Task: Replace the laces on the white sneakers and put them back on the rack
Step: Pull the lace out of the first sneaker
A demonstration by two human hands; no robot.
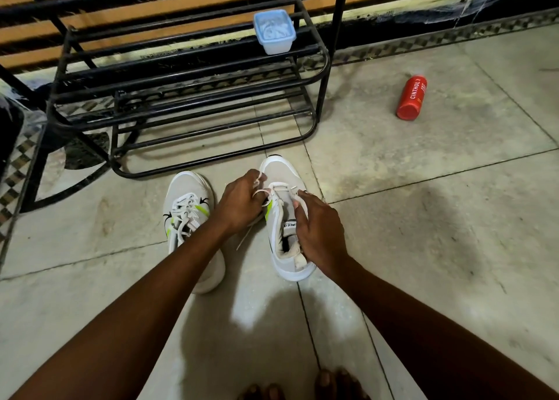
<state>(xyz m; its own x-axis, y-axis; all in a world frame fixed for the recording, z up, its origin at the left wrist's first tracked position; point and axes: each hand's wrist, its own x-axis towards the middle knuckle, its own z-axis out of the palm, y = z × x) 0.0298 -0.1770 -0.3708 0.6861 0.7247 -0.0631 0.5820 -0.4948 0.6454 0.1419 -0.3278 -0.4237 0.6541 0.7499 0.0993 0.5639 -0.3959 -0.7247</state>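
Two white sneakers with lime-green accents stand on the tiled floor in front of a black metal shoe rack [323, 67]. The left sneaker [187, 218] is laced, its laces loose. The right sneaker [284, 233] has a white lace [260, 191] only through its front eyelets. My left hand [239, 203] pinches that lace above the shoe's left side. My right hand [317, 233] grips the shoe's tongue and right side, holding the other lace end near its fingertips.
A light-blue lidded plastic box [274, 32] with white contents sits on the rack's top shelf. A red cylindrical bottle [412, 98] lies on the floor to the right. My toes [302, 387] show at the bottom edge. A black frame stands far left.
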